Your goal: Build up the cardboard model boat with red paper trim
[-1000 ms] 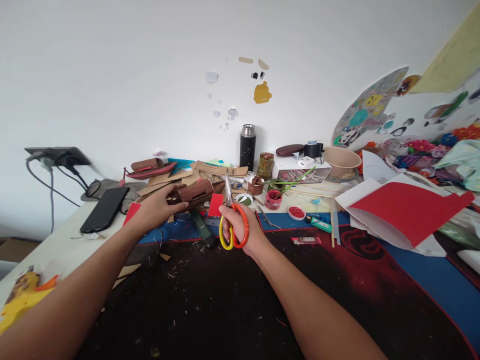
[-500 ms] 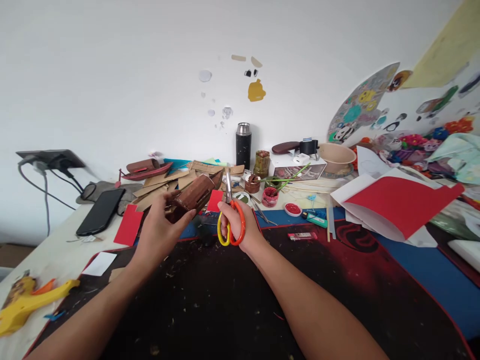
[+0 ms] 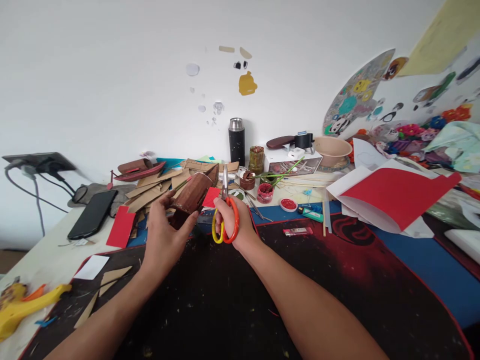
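My left hand (image 3: 167,227) is closed around a brown-painted model boat (image 3: 193,192) with a curved roof, holding it tilted above the mat. Close on its right, my right hand (image 3: 234,222) grips a pair of scissors (image 3: 230,226) by its yellow and orange handles, blades pointing up. A small ridged red card piece (image 3: 211,197) shows at the right fingertips and appears pinched there. It lies between the boat's side and the scissors; whether it touches the boat I cannot tell.
A dark mat (image 3: 210,305) covers the table front. Cardboard strips (image 3: 150,192), a phone (image 3: 93,214) and a yellow glue gun (image 3: 30,305) are left. Behind stand a black flask (image 3: 236,142) and paint jars (image 3: 265,192). A red sheet (image 3: 397,197) is right.
The view has shifted slightly. The red card piece has turned so its ridges show, and the boat has turned a little in my left hand. Both hands keep their hold.
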Demonstrator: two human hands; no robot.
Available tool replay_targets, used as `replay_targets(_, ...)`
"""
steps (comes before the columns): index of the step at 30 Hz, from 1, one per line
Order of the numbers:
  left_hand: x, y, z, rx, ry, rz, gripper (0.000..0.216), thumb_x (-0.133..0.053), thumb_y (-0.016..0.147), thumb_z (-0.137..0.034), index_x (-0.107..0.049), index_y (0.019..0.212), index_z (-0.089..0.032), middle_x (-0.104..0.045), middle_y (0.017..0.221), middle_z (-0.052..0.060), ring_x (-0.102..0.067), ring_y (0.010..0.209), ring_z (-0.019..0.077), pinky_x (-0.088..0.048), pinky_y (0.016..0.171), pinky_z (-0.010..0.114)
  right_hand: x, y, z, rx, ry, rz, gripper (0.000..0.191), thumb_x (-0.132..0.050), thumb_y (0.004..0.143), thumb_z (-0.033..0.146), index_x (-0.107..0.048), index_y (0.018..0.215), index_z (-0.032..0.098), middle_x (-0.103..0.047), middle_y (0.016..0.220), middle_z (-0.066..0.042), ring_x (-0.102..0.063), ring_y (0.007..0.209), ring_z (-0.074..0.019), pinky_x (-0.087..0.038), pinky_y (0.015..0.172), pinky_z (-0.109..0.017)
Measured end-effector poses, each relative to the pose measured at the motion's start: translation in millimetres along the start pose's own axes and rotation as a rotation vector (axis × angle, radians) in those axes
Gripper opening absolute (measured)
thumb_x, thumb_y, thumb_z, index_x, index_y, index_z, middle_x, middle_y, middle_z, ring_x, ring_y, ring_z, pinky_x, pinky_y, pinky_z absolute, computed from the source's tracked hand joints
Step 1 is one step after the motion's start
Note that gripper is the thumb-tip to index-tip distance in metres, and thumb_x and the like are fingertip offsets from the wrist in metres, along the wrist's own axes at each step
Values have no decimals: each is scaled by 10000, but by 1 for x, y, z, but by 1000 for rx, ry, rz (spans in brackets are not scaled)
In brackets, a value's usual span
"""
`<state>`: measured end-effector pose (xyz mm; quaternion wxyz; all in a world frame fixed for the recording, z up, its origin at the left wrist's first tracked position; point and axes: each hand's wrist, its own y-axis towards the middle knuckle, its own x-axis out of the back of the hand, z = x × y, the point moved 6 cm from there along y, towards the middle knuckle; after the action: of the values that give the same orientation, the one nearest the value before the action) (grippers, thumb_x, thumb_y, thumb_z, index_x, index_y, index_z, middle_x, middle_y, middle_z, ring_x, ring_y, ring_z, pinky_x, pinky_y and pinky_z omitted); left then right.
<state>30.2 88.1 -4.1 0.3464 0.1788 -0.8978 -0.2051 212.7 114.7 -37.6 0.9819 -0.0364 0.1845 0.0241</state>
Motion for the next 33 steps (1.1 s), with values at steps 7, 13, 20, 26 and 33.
replay_targets(7,-6,-4,-3,-23,-46,18,629,-778,923,-526,-540,1424,-229,-637,1515,186,-634,1447,400,-537,1194,603,0,-2,2,15,-45,-18,271,-675,906,442,-502,792,268,-528,497,89,-519,367,-136,-415,369,-242)
replay_targets(13,-10,-7,-2,-35,-44,40,655,-773,943,-513,-511,1464,-214,-597,1539,212,-598,1491,413,-520,1220,615,0,-4,4,27,-49,-21,291,-689,903,471,-509,800,268,-529,505,95,-522,370,-134,-413,374,-237)
replay_targets(20,-10,-9,-6,-92,5,11,625,-783,936,-495,-535,1444,-228,-628,1483,188,-622,1452,408,-540,1196,607,0,-2,2,25,-63,-24,308,-697,899,489,-515,784,269,-515,495,96,-519,370,-138,-425,375,-241)
replay_targets(26,-9,-9,-6,-95,11,-5,624,-790,932,-498,-546,1438,-226,-636,1450,186,-641,1418,404,-554,1175,594,0,-4,2,18,-76,-24,284,-688,904,467,-514,798,269,-525,491,94,-518,363,-141,-425,378,-243)
replay_targets(33,-9,-8,-6,-105,27,-13,627,-790,922,-509,-552,1429,-228,-641,1422,182,-658,1374,407,-591,1103,584,0,-3,2,9,-72,-28,307,-703,908,476,-512,790,266,-525,497,96,-526,369,-134,-425,389,-235)
